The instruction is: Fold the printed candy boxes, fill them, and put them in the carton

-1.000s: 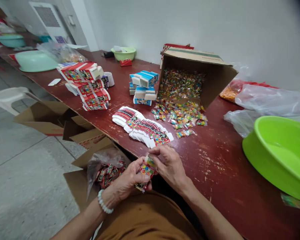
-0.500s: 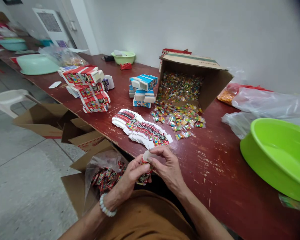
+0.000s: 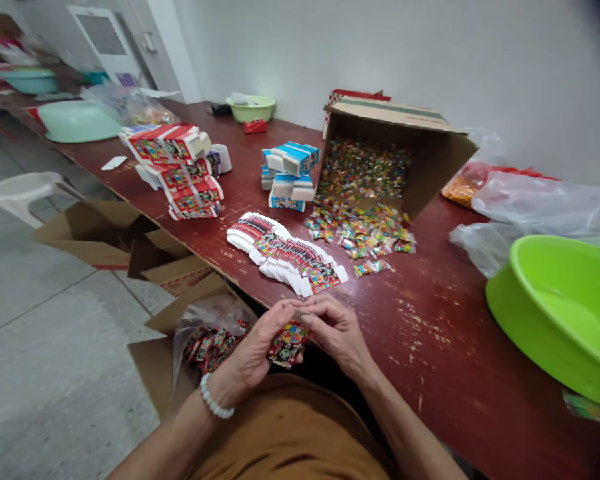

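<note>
The small printed carton (image 3: 289,343) is what I see in play: red, with bright round designs and a dark lower part, its top hidden by fingers. It sits just off the near edge of the red wooden table (image 3: 445,347). The left hand (image 3: 253,350), with a bead bracelet at its wrist, and the right hand (image 3: 337,333) close in from either side, their fingertips pressed together and pinching the carton's upper end. I can't tell whether it is fully closed.

Beyond it, the flat cartons (image 3: 285,253) lie fanned out, not yet built up. The red boxes (image 3: 180,173) and blue-and-white boxes (image 3: 287,173) stand stacked as finished shapes. Many candy packets (image 3: 360,230) remain heaped, spilling from the tipped cardboard box (image 3: 430,160). Below the table on the left, a plastic bag (image 3: 210,340) holds more printed cartons. A green basin (image 3: 560,313) sits at right.
</note>
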A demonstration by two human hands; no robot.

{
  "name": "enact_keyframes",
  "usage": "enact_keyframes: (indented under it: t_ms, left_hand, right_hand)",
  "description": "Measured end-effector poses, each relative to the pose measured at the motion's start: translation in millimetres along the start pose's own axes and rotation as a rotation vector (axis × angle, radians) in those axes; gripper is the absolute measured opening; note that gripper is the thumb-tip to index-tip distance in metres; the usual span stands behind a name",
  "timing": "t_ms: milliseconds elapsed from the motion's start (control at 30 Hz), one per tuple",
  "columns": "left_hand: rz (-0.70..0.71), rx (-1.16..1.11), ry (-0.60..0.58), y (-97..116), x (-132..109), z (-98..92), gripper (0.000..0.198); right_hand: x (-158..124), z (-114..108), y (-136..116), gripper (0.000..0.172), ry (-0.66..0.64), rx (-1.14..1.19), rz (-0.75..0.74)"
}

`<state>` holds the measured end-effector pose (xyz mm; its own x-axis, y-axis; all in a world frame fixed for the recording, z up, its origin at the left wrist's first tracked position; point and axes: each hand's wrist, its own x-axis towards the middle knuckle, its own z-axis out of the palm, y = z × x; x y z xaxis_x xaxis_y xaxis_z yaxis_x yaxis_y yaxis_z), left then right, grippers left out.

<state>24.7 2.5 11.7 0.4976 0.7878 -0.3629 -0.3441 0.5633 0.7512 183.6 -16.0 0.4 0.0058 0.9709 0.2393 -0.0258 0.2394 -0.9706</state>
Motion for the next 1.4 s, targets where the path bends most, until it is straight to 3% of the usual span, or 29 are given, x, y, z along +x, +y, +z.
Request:
enact_keyframes:
  t_ms: [67, 133, 233, 333, 400, 467, 667, 767, 900, 1000, 1100, 1200, 1300, 1400]
  left_hand:
    - [-0.116, -0.123, -0.012, 3, 3, -2.6, 0.037]
    - [-0.169, -0.199, -0.035, 5, 5, -3.6, 0.043]
    - [-0.160, -0.190, -0.056, 6, 8, -2.2, 0.049]
    - [-0.147, -0.152, -0.040, 3, 9, 0.5, 0.053]
    - [-0.128, -0.136, -0.012, 3, 8, 2.2, 0.054]
    - [-0.119, -0.137, 0.017, 6, 7, 3.6, 0.049]
    - [-0.134, -0.228, 0.060, 13, 8, 4.4, 0.024]
    - [-0.116, -0.249, 0.073, 14, 9, -1.5, 0.022]
    - [0.088, -0.056, 0.131, 29, 2, -31.4, 0.039]
    - [0.210, 0.215, 0.313, 41, -12, -73.7, 0.050]
    - [0.307, 0.505, 0.557, 42, -25, -120.6, 0.047]
    - [0.360, 0.594, 0.648, 39, -26, -150.4, 0.039]
    - [0.442, 0.645, 0.653, 38, -11, -146.0, 0.032]
    - [0.524, 0.710, 0.563, 38, 12, -111.4, 0.027]
  right_hand:
    - [-2, -1, -2, 0.008, -0.031, -0.183, -0.167]
    - [-3, 0, -4, 0.011, -0.060, -0.252, -0.185]
    - [1, 4, -4, 0.009, -0.049, -0.097, 0.027]
    - [8, 8, -2, 0.018, -0.053, 0.150, 0.264]
    - [11, 10, -3, 0.021, -0.046, 0.194, 0.320]
    - [12, 10, -8, 0.019, -0.043, 0.145, 0.269]
    - [3, 8, -13, 0.007, -0.112, -0.180, -0.118]
    - [-1, 20, -3, 0.014, -0.101, -0.224, -0.141]
    - [2, 32, 6, 0.035, -0.207, -0.237, -0.122]
    - [11, 10, 11, 0.042, -0.048, -0.354, -0.098]
    - [24, -34, 23, 0.041, 0.170, -0.646, -0.081]
    - [32, -69, 42, 0.049, 0.206, -0.988, -0.071]
    - [33, -76, 58, 0.061, 0.175, -1.249, 0.052]
    - [32, -69, 64, 0.063, 0.166, -1.336, 0.152]
